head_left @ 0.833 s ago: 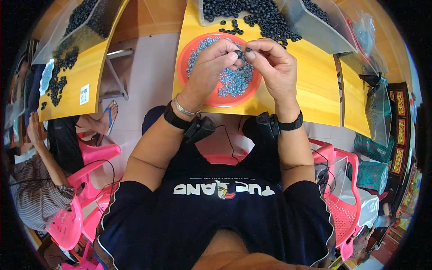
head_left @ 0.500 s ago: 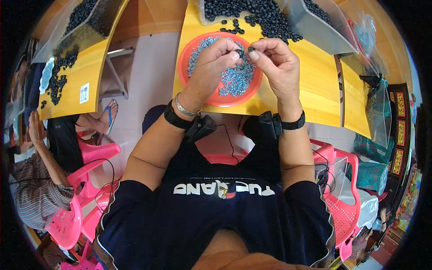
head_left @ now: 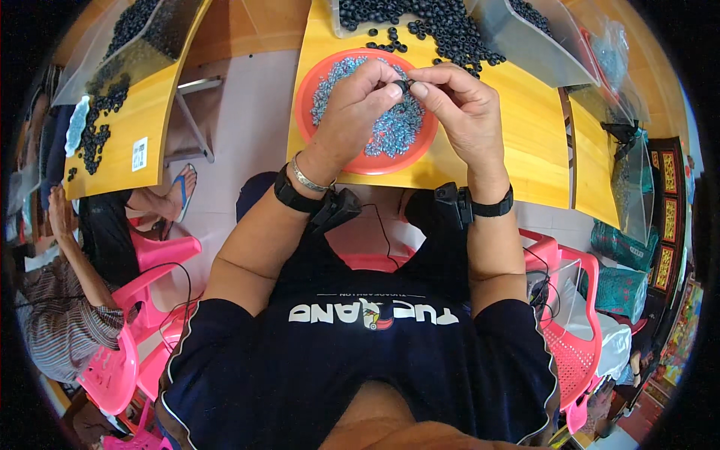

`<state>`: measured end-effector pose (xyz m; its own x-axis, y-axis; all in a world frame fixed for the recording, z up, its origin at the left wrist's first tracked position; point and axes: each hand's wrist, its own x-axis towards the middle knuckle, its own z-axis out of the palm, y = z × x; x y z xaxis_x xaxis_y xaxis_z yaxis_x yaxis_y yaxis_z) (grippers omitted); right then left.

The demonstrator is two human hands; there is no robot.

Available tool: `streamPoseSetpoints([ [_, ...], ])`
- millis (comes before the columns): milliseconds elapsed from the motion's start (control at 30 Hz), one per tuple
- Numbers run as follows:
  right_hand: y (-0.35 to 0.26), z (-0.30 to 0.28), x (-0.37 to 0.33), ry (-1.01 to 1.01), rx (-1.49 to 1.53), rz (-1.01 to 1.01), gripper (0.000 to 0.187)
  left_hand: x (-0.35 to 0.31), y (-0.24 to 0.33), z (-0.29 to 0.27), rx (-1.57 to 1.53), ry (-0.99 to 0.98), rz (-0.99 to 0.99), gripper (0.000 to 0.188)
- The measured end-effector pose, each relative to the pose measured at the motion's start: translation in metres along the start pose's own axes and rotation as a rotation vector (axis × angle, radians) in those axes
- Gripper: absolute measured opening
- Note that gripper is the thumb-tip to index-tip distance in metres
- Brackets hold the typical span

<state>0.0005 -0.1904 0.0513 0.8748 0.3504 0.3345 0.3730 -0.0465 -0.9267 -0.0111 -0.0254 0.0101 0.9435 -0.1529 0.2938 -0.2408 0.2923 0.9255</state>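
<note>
My left hand (head_left: 361, 103) pinches a small black ring-shaped part (head_left: 403, 86) between thumb and fingertips. From the other side my right hand (head_left: 461, 109) is closed in a pinch, its thumb and forefinger meeting the black part. Whatever small piece lies in the right fingertips is mostly hidden now; half a second ago it looked small and dark. Both hands are above a round orange-red basin (head_left: 303, 124), which holds many small shiny silver-blue pieces (head_left: 394, 135).
Many black ring-shaped parts (head_left: 459, 41) are heaped on the yellow table (head_left: 517, 135) beyond the basin, beside a clear plastic bin (head_left: 525, 45). To the left, another yellow table (head_left: 142, 112) carries similar parts. A person in a striped top (head_left: 67, 315) sits there. Pink chairs (head_left: 581, 341) stand about.
My right fingertips have moved left onto the black ring-shaped part, closing the gap between the hands. The left hand has barely moved.
</note>
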Motion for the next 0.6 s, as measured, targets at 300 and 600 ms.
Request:
streamPoseSetpoints([
  [300, 0.01, 0.006, 0.004, 0.056, -0.179, -0.142, 0.017, -0.002, -0.001, 0.004, -0.21, 0.042, -0.119, 0.013],
  [600, 0.02, 0.02, 0.0, 0.076, -0.086, -0.136, 0.034, -0.005, -0.005, 0.001, -0.596, -0.016, -0.171, 0.013],
])
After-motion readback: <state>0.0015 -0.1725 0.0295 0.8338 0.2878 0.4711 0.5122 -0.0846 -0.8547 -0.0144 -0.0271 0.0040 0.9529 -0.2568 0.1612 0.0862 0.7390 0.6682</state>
